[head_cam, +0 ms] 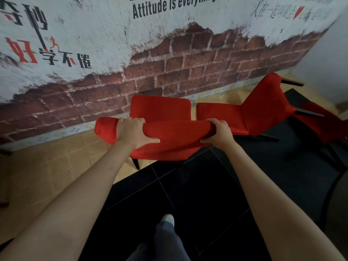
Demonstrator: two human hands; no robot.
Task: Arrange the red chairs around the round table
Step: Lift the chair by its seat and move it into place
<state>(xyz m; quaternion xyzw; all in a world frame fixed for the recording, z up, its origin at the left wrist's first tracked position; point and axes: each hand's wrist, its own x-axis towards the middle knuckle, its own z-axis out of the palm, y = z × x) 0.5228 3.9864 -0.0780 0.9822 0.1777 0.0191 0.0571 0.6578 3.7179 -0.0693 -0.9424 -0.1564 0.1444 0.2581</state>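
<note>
Hands grip a red chair's backrest (165, 140) from behind, left hand (131, 133) curled over its top edge left of centre and right hand (219, 133) clamped round the right end, so the rail's long axis runs left to right between them. Its seat (160, 108) points away toward the brick wall (169, 72), a second chair (244, 113) just beside it to the right. No round table shows, so the chair likely must be turned and carried away from the wall.
</note>
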